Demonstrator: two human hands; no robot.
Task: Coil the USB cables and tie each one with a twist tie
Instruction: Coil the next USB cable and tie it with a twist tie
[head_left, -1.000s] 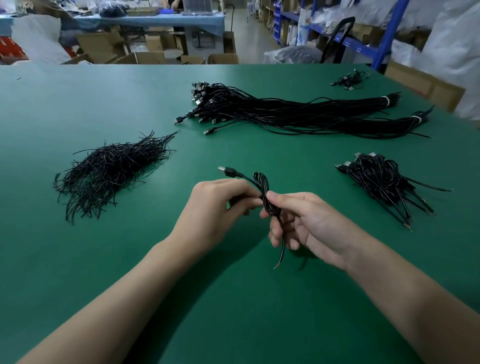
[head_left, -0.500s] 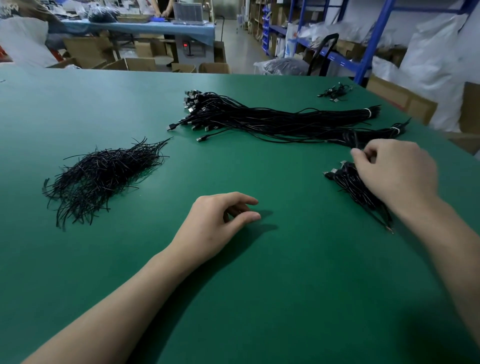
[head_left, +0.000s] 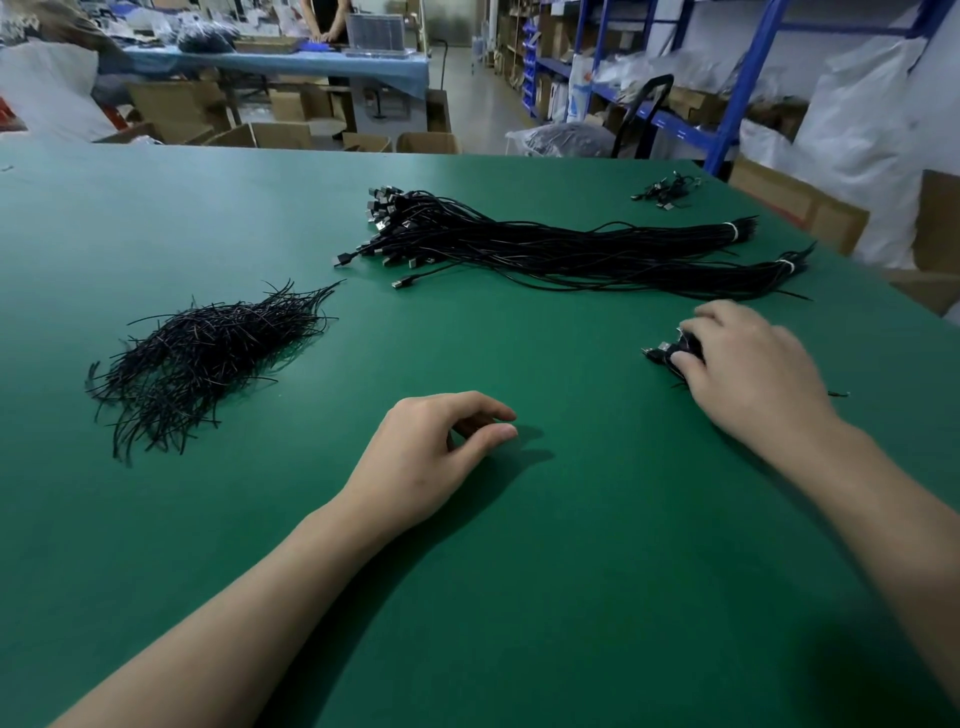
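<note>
My right hand (head_left: 748, 369) lies over the pile of coiled black USB cables (head_left: 667, 351) at the table's right. Its fingers and thumb curl round the pile and hide most of it; only a few plugs stick out on the left. My left hand (head_left: 431, 457) rests on the green table (head_left: 519, 597) in the middle, fingers loosely curled and holding nothing. A heap of black twist ties (head_left: 208, 353) lies to the left. A long bundle of uncoiled USB cables (head_left: 545, 247) stretches across the far middle, plugs at its left end.
A small cluster of cables (head_left: 665, 189) sits near the far right corner. Cardboard boxes (head_left: 795, 205) stand just past the table's right edge, with blue shelving (head_left: 737, 88) behind. Beyond the far edge are more boxes and a blue-covered table (head_left: 270, 62) where a person stands.
A second ago both hands held a coiled cable at the centre. My right hand carried it to the pile on the right and stays over it. My left hand dropped onto the table.
</note>
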